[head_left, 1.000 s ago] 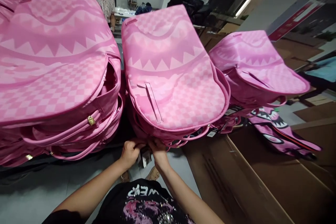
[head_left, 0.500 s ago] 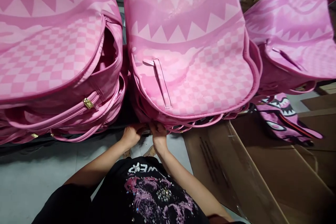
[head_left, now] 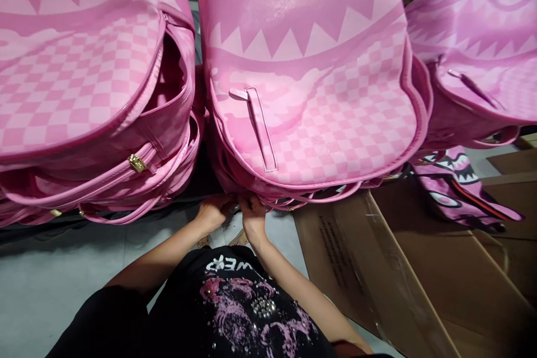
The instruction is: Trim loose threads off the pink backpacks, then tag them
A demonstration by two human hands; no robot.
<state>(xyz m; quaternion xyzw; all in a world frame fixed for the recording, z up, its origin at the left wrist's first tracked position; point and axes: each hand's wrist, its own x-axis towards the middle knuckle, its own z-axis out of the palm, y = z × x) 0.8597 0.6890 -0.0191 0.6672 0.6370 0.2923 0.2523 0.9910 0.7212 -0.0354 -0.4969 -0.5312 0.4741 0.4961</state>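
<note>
A pink backpack (head_left: 335, 117) with checks and a pale tooth print lies on top of a stack in the middle, its slanted zip pocket facing up. Under its near left corner my left hand (head_left: 213, 213) is closed, fingertips pinched together. Close beside it, my right hand (head_left: 251, 215) is closed too, fingers bent up against the lower edge of the stack. What the fingertips hold is small, dark and partly hidden by the hands and the bags.
Another stack of pink backpacks (head_left: 84, 100) stands on the left, its top bag's side zip gaping. More pink bags (head_left: 482, 67) are on the right. Below them a pink-and-black bag with a toothed face (head_left: 457, 193) lies at an open cardboard box (head_left: 348, 257).
The view has shifted slightly, so the right-hand bags sit further right. Both hands stay close together at the same corner, with only small finger movement.
</note>
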